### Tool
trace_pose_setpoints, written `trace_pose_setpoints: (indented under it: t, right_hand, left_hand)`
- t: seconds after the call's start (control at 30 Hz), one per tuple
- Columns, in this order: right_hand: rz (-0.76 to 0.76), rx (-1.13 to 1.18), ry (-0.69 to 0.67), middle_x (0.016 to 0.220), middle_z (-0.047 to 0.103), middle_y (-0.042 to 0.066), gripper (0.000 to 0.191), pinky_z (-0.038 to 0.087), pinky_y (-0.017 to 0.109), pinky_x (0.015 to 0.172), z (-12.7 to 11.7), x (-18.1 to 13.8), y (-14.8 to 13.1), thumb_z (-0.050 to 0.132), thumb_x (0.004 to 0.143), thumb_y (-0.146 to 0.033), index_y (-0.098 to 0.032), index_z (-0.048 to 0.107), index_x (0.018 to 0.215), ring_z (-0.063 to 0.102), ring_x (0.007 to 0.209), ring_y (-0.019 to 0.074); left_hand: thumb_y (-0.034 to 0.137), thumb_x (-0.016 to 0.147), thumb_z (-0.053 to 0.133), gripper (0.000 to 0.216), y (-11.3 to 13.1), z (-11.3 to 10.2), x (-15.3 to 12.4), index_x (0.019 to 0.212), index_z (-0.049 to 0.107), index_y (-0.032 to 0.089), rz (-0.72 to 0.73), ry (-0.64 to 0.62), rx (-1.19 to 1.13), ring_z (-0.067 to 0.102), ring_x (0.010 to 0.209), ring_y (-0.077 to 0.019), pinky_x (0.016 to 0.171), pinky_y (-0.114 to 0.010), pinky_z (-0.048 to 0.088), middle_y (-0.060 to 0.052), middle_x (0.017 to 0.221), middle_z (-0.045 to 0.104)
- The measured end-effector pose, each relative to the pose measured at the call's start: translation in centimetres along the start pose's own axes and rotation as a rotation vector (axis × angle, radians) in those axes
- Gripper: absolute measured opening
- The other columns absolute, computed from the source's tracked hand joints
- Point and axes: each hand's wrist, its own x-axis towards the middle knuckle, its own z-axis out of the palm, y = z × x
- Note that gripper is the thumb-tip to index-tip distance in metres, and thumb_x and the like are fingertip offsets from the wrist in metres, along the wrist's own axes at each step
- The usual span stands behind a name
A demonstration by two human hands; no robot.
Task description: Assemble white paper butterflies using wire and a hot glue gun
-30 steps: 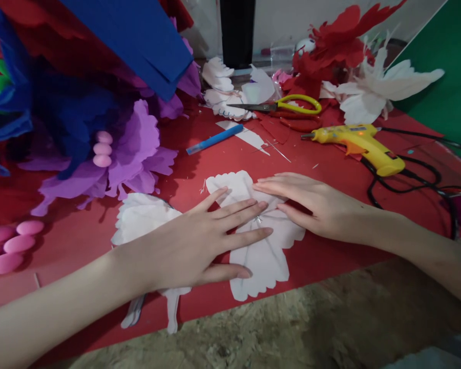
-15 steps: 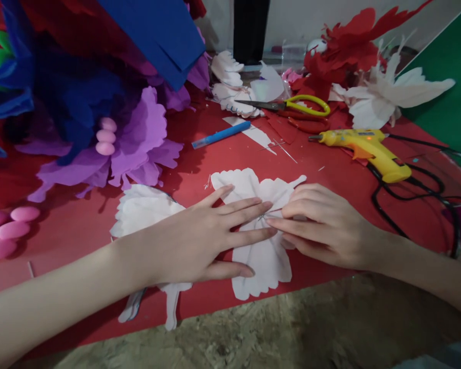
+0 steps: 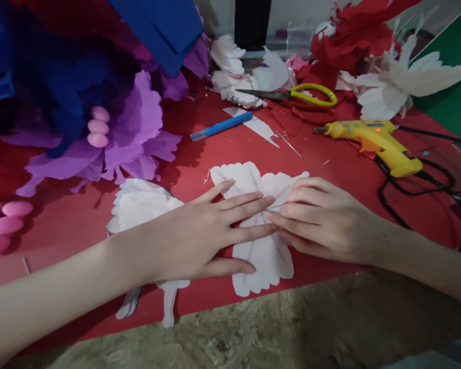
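Observation:
A white scalloped butterfly cutout [image 3: 267, 264], creased toward its middle, lies flat on the red sheet. My left hand [image 3: 200, 230] rests on it with fingers spread, pressing down its left side. At the right edge, my right hand [image 3: 322, 220] has its fingertips drawn together close to the butterfly's centre. Whatever is pinched there is too small to make out; a thin dark line shows at the centre. Under my left forearm sits a stack of similar white cutouts [image 3: 144, 205], partly hidden.
Behind lie a blue pen [image 3: 221, 126], yellow-handled scissors [image 3: 313, 95] and thin white sticks [image 3: 290, 144]. At right is a yellow glue gun [image 3: 380, 141] with a black cord. Purple paper pieces [image 3: 134, 123] and pink oval beads [image 3: 5, 225] are at left, a white paper butterfly [image 3: 399, 84] back right.
The camera view has shifted slightly. My right fingertips have moved a little at the butterfly's centre; my left hand stays flat on the cutout.

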Motion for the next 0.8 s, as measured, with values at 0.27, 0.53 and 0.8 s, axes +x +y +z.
trace_pose_setpoints:
  t: [0.27,0.53,0.8]
  right_hand:
    - [-0.039,0.026,-0.043,0.066,0.053,0.003,0.032,0.042,0.033,0.074,-0.6,0.7,0.0,0.038,0.089,-0.015,-0.014,0.061,0.066,0.047,0.071,0.0136]
    - [-0.029,0.033,-0.049,0.064,0.053,0.003,0.033,0.042,0.033,0.074,-0.5,1.2,-0.3,0.040,0.088,-0.016,-0.014,0.059,0.061,0.047,0.071,0.0150]
    - [0.072,0.107,0.170,0.074,0.061,0.004,0.019,0.043,0.031,0.071,0.8,-0.2,-0.4,0.043,0.087,-0.014,-0.007,0.061,0.088,0.049,0.076,0.0140]
  left_hand:
    - [0.052,0.093,0.033,0.053,-0.1,0.2,0.0,0.139,0.031,0.027,0.013,0.012,-0.006,0.022,0.138,-0.0233,0.112,-0.048,0.013,-0.012,0.149,0.025]
    - [0.052,0.093,0.033,0.051,-0.1,-0.1,0.1,0.138,0.035,0.027,0.025,0.020,-0.002,0.023,0.138,-0.0228,0.112,-0.050,0.014,-0.014,0.148,0.028]
    - [0.050,0.093,0.035,0.050,0.0,-0.2,0.0,0.137,0.036,0.027,0.024,0.002,-0.001,0.025,0.137,-0.0241,0.111,-0.052,0.016,-0.016,0.146,0.030]
